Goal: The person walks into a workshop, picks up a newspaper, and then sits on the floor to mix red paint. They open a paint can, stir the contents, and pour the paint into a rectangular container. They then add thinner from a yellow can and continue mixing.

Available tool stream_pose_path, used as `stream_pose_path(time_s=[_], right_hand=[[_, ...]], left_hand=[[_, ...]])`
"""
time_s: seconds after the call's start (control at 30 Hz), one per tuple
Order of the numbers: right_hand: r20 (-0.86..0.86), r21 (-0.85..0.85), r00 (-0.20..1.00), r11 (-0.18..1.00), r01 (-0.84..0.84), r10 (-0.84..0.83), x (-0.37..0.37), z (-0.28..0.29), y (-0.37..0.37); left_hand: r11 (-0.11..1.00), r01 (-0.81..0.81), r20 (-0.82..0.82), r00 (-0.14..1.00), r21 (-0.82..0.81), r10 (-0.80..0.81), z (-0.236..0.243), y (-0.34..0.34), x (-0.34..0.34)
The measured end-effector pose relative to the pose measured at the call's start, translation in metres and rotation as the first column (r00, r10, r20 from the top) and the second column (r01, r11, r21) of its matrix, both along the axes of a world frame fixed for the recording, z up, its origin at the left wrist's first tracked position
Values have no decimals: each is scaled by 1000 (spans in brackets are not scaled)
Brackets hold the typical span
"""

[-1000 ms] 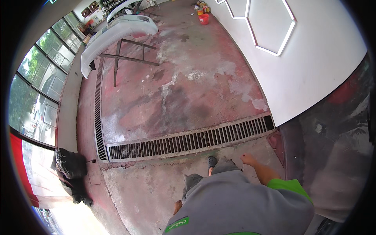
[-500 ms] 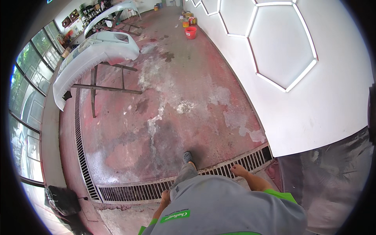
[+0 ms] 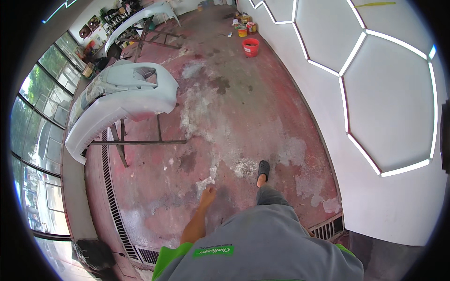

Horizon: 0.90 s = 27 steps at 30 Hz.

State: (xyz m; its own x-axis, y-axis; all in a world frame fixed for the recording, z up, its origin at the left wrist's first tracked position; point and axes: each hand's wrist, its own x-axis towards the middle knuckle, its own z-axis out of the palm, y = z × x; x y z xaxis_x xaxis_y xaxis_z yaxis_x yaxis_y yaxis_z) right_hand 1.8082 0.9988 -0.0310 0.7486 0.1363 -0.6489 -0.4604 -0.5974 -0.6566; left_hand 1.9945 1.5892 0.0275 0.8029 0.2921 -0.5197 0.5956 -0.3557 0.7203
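My left hand [image 3: 209, 192] swings out in front of me above the stained red floor [image 3: 225, 136]. Its fingers look loosely curled, and nothing shows in them. The thing nearest it is the bare floor, which it does not touch. My right hand is hidden behind my grey shirt [image 3: 272, 239]; only a sliver of skin shows at the shirt's right edge. A dark clog [image 3: 264, 169] is on my foot, stretched forward on the floor.
A pale car bumper [image 3: 136, 98] rests on a metal stand [image 3: 145, 142] at the left. Another bumper [image 3: 140, 18] stands farther back. A red bucket [image 3: 251, 48] and several cans sit along the white wall [image 3: 323, 122]. Floor grates [image 3: 112, 192] run at the left and near me.
I have stepped forward, so the bumpers and bucket appear closer. My left hand has swung forward, and my right hand has gone back out of sight. A foot now reaches farther ahead.
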Motion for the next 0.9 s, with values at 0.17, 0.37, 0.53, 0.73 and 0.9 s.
stream_pose_path(time_s=[0.17, 0.37, 0.53, 0.73, 0.9], right_hand=[[-202, -48, 960, 981, 190, -196, 223, 24, 1], [-14, -76, 952, 950, 304, -305, 552, 76, 38], [130, -110, 966, 965, 238, -224, 770, 99, 124], [-60, -112, 984, 981, 159, -166, 911, 80, 207], [-385, -100, 916, 992, 80, -113, 990, 104, 275]], left_hand=[[978, -186, -327, 934, -97, 145, -48, 10, 42], [673, 679, -207, 732, 294, -649, -82, 53, 109], [871, 429, -121, 903, 237, -412, -123, 73, 233], [956, 266, -194, 951, 124, -239, -102, 149, 455], [967, -254, -166, 954, 1, 250, -47, 252, 664]])
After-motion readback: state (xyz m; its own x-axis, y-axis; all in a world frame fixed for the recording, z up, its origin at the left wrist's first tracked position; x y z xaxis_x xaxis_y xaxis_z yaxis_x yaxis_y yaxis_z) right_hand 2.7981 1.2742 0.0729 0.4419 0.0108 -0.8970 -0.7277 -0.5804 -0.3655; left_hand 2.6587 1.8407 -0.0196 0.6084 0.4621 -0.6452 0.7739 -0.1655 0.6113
